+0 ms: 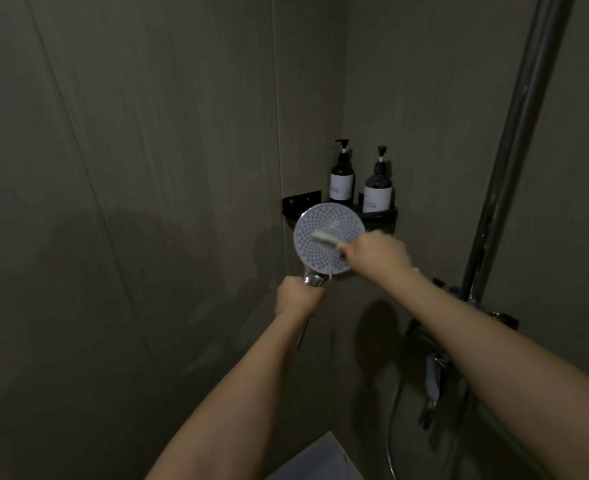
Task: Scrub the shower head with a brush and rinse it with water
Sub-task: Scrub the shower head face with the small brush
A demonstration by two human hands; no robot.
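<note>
The shower head (320,251), gripped at its handle by the left hand (296,297), faces the camera. The right hand (379,252) holds a brush (326,239) against its face, hiding part of the corner shelf (379,216) with two pump bottles (342,178).

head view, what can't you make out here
- Brush: bristles motion-blurred; handle hidden in the right hand.
- Shower head: handle covered by the left hand.
- Bottles: labels too small to read.
- Tap: too dark for detail.

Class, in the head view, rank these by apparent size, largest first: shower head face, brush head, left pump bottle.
1. Shower head face, the widest.
2. Left pump bottle, though it stands farther back, so its true size is unsure.
3. Brush head, smallest, resting on the face.
</note>
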